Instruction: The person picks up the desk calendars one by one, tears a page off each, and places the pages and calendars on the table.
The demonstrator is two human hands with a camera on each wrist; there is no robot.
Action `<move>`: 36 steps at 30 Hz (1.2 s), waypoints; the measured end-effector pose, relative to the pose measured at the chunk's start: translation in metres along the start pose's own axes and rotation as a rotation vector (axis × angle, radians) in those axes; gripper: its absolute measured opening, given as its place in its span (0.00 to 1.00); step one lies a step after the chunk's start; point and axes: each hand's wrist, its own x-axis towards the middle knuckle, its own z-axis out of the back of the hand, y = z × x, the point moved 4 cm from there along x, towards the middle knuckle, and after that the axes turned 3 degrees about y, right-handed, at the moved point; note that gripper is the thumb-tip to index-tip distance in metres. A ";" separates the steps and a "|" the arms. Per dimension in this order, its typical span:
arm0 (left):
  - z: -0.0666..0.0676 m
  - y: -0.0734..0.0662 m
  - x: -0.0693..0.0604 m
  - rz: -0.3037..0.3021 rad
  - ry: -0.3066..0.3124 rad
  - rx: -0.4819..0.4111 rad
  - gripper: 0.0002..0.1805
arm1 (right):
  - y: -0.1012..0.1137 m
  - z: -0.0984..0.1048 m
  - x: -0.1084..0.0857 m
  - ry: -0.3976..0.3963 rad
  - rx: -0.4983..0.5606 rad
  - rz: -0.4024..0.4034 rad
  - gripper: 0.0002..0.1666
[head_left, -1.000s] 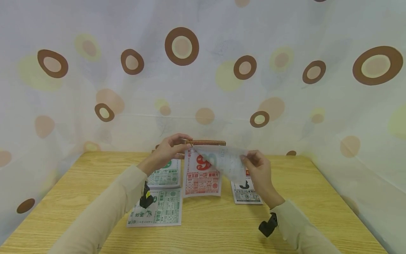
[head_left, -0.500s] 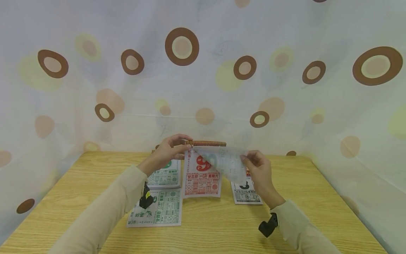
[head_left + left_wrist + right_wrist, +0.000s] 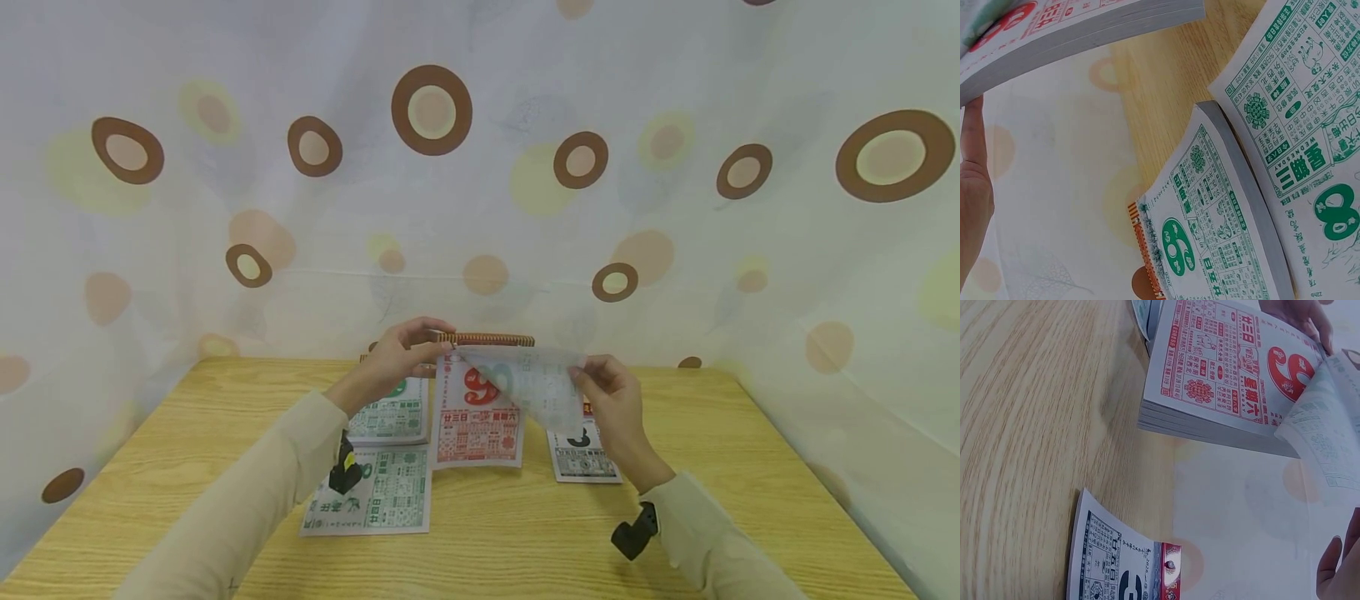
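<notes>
A thick calendar pad with a red-printed top page is held up above the table, its orange-brown bound edge uppermost. The left hand grips its upper left corner, thumb in front and fingers behind. Pinched between thumb and fingers of the right hand, a thin translucent sheet is pulled over to the right, still meeting the pad near the left thumb. In the right wrist view the sheet curls away from the red page, and the pad's thick page edges show.
On the table, a green-printed pad lies at left behind a green-printed sheet or pad. A smaller black-printed calendar with a red top lies at right, partly behind the right hand. A patterned curtain hangs behind.
Both hands keep almost the same place and grip. The lower edge of the held pad has dropped very slightly; the sheet stays folded to the right.
</notes>
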 end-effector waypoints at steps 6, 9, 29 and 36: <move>0.000 0.000 0.001 0.009 -0.007 0.006 0.19 | 0.000 0.001 0.001 0.005 -0.029 -0.015 0.09; 0.000 0.001 0.002 0.012 -0.007 0.003 0.19 | 0.000 0.002 0.001 0.007 -0.031 -0.024 0.09; -0.003 0.000 -0.001 0.021 -0.009 -0.035 0.19 | -0.002 0.003 0.001 0.010 -0.012 -0.022 0.10; -0.004 0.002 -0.001 0.038 -0.019 -0.066 0.18 | -0.002 0.003 0.000 0.027 -0.021 -0.026 0.06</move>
